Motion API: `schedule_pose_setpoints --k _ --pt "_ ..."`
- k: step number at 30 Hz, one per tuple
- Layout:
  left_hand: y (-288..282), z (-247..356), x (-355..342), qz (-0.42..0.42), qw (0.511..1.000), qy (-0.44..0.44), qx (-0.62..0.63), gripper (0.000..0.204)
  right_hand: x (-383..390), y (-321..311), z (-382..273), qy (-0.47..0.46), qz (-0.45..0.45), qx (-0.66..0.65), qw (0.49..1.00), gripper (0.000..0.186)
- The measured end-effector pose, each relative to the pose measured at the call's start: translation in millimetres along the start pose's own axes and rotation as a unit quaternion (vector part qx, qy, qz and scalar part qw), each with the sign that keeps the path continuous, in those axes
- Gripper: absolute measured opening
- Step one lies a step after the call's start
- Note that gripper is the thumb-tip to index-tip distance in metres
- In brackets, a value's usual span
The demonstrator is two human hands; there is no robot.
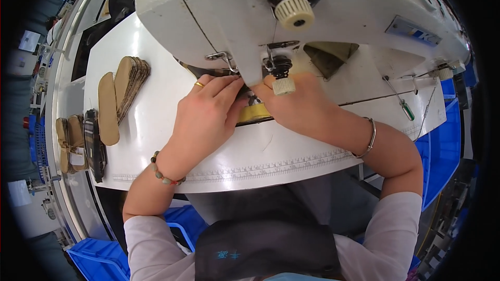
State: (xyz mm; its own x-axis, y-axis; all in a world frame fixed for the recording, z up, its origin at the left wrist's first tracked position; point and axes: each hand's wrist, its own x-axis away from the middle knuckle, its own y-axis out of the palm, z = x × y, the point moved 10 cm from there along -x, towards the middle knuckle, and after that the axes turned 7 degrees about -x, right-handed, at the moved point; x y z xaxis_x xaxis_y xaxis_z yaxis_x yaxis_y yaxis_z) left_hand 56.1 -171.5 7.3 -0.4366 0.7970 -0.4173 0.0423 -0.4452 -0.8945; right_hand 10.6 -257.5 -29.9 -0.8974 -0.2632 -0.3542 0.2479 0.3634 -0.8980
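A white sewing machine (224,15) stands over the worktable, its head above both of my hands. Bent around a dark fabric piece (194,69) at the sewing spot, my left hand (205,106) has its fingers and thumb closed on the cloth. From the other side my right hand (299,104) grips the same piece, fingers curled in and partly hidden by the machine head and its cream knob (284,86). Between the hands, a yellow strip (254,113) lies at the machine bed. The needle and most of the cloth are hidden.
Brown elongated fabric pieces (130,80) lie stacked at the left, one apart (108,109). Further bundles (73,143) and a dark plaid stack (94,145) sit by the edge. A green-handled screwdriver (406,109) and an olive cloth piece (329,56) lie right. Blue bins (440,148) stand beyond.
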Motion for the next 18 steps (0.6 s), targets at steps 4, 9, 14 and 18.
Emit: schedule_pose_setpoints --k 4,9,14,18 --pt "-28 -11 -6 0.062 0.987 0.018 -0.150 0.026 2 0 -1 -0.011 0.017 0.018 1.000 0.013" --pt "2 -58 -11 -0.073 0.995 -0.058 0.045 0.034 0 -3 -5 -0.013 0.010 0.015 1.000 0.012" --pt "-1 -37 -8 -0.084 0.988 0.015 -0.131 0.054 3 -5 -3 -0.011 0.017 0.013 1.000 0.014" --pt "-5 -23 -8 -0.040 0.992 0.032 -0.114 0.054 3 -1 0 -0.015 0.013 0.020 1.000 0.016"
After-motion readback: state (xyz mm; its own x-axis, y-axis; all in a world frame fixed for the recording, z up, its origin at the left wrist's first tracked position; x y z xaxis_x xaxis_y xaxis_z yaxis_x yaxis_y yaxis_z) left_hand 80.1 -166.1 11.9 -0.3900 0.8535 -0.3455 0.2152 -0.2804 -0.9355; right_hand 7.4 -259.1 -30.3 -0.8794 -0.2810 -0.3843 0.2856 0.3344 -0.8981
